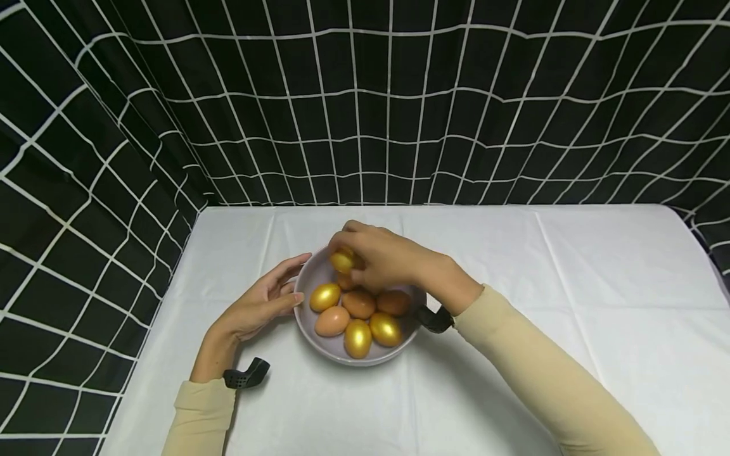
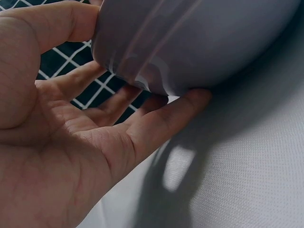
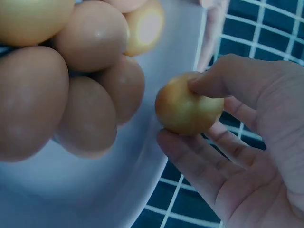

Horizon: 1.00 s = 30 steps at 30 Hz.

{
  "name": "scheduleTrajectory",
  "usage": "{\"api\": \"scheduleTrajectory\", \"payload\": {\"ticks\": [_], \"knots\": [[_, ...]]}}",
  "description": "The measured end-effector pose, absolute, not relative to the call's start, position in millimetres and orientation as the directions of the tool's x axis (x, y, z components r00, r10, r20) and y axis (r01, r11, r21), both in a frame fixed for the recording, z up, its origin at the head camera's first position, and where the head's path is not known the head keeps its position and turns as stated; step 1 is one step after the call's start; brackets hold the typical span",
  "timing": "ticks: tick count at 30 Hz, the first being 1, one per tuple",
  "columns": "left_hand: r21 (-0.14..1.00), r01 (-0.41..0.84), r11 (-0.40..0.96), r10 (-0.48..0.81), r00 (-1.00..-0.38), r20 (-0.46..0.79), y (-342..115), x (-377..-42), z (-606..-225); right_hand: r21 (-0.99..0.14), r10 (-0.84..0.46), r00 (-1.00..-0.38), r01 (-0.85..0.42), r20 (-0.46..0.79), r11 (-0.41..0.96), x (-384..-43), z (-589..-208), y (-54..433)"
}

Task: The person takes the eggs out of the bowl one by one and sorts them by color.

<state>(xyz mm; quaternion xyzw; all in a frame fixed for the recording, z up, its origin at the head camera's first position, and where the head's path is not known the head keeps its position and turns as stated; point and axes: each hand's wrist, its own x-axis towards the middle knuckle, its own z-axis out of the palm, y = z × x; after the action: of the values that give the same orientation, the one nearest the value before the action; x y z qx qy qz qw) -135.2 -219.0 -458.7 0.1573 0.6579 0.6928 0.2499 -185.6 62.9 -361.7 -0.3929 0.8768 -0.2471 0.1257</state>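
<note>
A shallow lilac bowl point(image 1: 355, 363) stands on the white cloth with several brown and golden eggs inside. My left hand point(image 1: 263, 303) holds the bowl's left side, its thumb at the rim; in the left wrist view, fingers point(image 2: 156, 126) touch the outer wall low down. Over the bowl's far side, my right hand point(image 1: 393, 256) pinches a golden egg point(image 3: 183, 107) between thumb and fingers, raised off the other eggs. Lower in the bowl lie a golden egg point(image 1: 357, 339) and a light brown egg point(image 1: 332, 321). Part of the bowl is hidden under the right hand.
White cloth point(image 1: 570, 329) covers the table around the bowl. Behind and at the left hangs a black curtain point(image 1: 371, 114) with a white grid. Each wrist wears a black device point(image 1: 247, 373).
</note>
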Motion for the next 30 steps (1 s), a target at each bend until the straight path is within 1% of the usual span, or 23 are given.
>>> {"api": "scheduleTrajectory", "payload": {"ticks": [5, 9, 14, 20, 30], "knots": [[0.990, -0.142, -0.001, 0.554, -0.824, -0.118, -217, -134, -461, -0.652, -0.710, -0.702, -0.565, 0.057, 0.506, -184, -362, 83], [0.988, -0.151, 0.007, 0.552, -0.824, -0.130, -215, -134, -460, -0.701, -0.668, -0.735, -0.537, 0.116, 0.469, -180, -366, 98], [0.990, -0.143, 0.009, 0.557, -0.821, -0.123, -213, -137, -460, -0.751, -0.595, -0.794, -0.470, 0.129, 0.465, -176, -370, 116], [0.990, -0.144, 0.006, 0.556, -0.822, -0.123, -213, -138, -459, -0.780, -0.506, -0.852, -0.405, 0.132, 0.478, -175, -378, 139], [0.992, -0.125, 0.011, 0.544, -0.832, -0.111, -221, -135, -460, -0.815, -0.358, -0.915, -0.346, 0.185, 0.464, -168, -402, 163]]}}
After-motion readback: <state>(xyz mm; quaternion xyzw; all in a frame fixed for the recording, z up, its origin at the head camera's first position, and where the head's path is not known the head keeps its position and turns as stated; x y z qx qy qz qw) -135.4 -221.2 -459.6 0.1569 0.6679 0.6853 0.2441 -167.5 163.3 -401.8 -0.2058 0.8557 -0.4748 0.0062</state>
